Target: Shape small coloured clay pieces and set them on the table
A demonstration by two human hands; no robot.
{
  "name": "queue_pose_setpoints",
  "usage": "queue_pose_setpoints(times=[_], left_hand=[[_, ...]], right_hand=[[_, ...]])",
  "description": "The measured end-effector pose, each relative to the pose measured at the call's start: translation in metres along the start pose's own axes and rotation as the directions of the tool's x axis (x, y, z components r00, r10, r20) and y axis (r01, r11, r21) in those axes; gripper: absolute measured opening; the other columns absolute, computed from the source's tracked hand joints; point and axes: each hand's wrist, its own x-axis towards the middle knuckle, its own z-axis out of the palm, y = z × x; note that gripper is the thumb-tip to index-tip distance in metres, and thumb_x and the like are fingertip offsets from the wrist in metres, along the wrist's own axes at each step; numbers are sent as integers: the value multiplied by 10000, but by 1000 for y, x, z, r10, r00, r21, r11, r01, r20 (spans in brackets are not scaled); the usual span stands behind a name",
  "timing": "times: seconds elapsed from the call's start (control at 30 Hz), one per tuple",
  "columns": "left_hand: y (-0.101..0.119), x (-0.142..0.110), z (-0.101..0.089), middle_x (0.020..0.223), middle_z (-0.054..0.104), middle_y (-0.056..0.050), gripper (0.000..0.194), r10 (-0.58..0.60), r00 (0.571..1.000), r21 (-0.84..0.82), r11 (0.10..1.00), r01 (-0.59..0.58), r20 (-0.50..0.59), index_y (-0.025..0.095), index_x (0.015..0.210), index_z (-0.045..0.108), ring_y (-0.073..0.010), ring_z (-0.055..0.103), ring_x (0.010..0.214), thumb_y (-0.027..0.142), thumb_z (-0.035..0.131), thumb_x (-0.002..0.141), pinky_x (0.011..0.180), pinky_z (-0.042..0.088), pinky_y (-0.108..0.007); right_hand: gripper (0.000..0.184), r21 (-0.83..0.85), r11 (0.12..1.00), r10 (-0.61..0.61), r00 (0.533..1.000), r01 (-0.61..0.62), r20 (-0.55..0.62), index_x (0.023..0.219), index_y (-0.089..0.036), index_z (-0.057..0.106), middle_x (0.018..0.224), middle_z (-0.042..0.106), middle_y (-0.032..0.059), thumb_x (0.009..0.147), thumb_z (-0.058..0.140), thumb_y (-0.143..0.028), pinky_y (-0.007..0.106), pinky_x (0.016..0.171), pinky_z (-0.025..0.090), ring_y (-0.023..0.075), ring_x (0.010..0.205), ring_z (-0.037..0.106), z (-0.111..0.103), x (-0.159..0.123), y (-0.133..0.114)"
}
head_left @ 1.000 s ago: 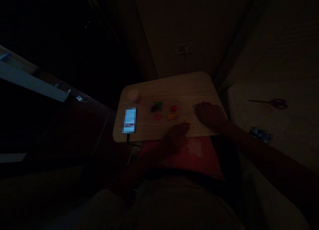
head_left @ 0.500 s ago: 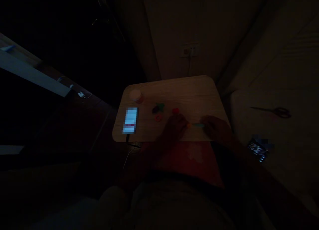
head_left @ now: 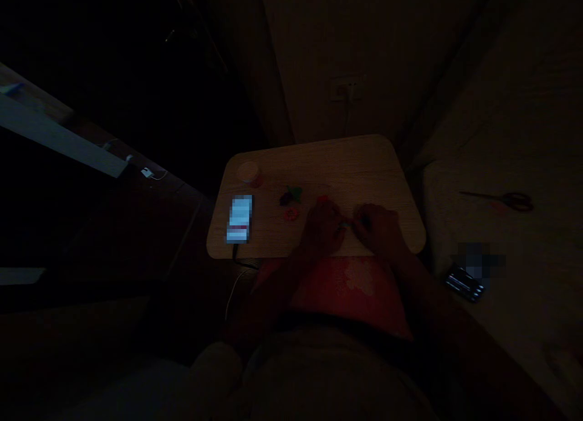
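Observation:
Over the near part of a small wooden table [head_left: 355,172], my left hand [head_left: 322,228] and my right hand [head_left: 380,229] meet fingertip to fingertip. Between them shows a small teal-green strip [head_left: 345,225], pinched from both sides; in the dark its exact kind cannot be made out. Just beyond the left knuckles is a red piece [head_left: 322,199], partly hidden by the hand. Left of that hand lie a red-orange ring-like piece [head_left: 291,214], a green piece [head_left: 295,194] and a dark piece [head_left: 285,199].
A lit phone [head_left: 239,219] with a cable lies on the table's left side, below a round lidded tub [head_left: 248,172]. On the pale surface to the right are scissors [head_left: 505,199] and another phone [head_left: 465,283]. A wall socket [head_left: 346,88] with a plug is behind the table.
My right hand has moved left to my left hand, closing the gap between them. Most of the teal-green strip, with its orange end, is now covered by fingers.

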Motion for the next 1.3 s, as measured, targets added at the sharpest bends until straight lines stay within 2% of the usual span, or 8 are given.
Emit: queue_pose_setpoints(times=[0.13,0.3,0.47,0.63,0.73,0.83,0.97,1.3], left_hand=[[0,1,1,1222,631,-134,176,6,1000,-6,1000,-6,-12,187,1058,756,-342,557,1249,292,680,940,1059,501,-533],[-3,1,5,1234,627,-132,163,14,1000,-5,1000,-14,-10,197,1052,751,-354,541,1284,286,688,930,1089,484,-552],[-4,2,7,1236,621,-131,180,36,999,1,999,-36,-22,192,1073,737,-351,531,1290,279,699,921,1113,472,-545],[-5,4,9,1255,619,-156,231,6,1000,10,1000,-6,-28,163,1086,700,-371,522,1310,298,736,902,1126,464,-555],[-6,4,9,1281,623,-157,227,1,1000,17,1000,-1,-16,161,1094,691,-366,538,1301,311,720,927,1111,476,-548],[-7,4,9,1266,626,-141,208,1,1000,7,1000,-1,-17,172,1093,704,-357,532,1315,313,713,940,1123,469,-543],[-6,4,7,1234,630,-123,186,-15,999,-24,1000,14,-38,187,1083,711,-341,532,1317,285,723,925,1145,454,-533],[-7,3,8,1293,618,-140,267,-23,999,-18,1000,23,-21,195,1153,705,-368,497,1361,301,726,909,1163,434,-555]], right_hand=[[213,-18,1000,11,999,-10,37,882,-200,682,948,761,103,950,589,-380,373,827,405,278,941,686,-4,0,-5],[264,-141,984,130,983,-112,129,853,-216,697,976,793,97,976,593,-426,373,780,380,288,933,699,-11,9,-14],[277,-277,955,160,972,-108,170,924,-195,696,1054,786,148,1002,586,-438,399,816,398,319,1007,694,-15,14,-21],[243,-296,949,165,969,-106,183,978,-186,669,1089,777,162,993,584,-414,402,828,413,327,1036,693,-11,16,-23],[201,-221,972,116,980,-78,161,984,-195,653,1042,778,137,963,606,-390,368,785,408,300,971,695,-10,17,-16],[194,6,998,64,986,-66,154,954,-209,645,928,768,86,931,621,-400,329,719,408,245,831,680,-14,17,-1],[240,274,942,177,981,-193,82,857,-212,634,877,765,73,922,603,-440,305,675,435,214,769,659,-20,13,14],[187,-81,968,246,964,-239,103,861,-223,703,893,794,76,912,647,-394,338,709,371,256,818,706,-11,16,-18]])
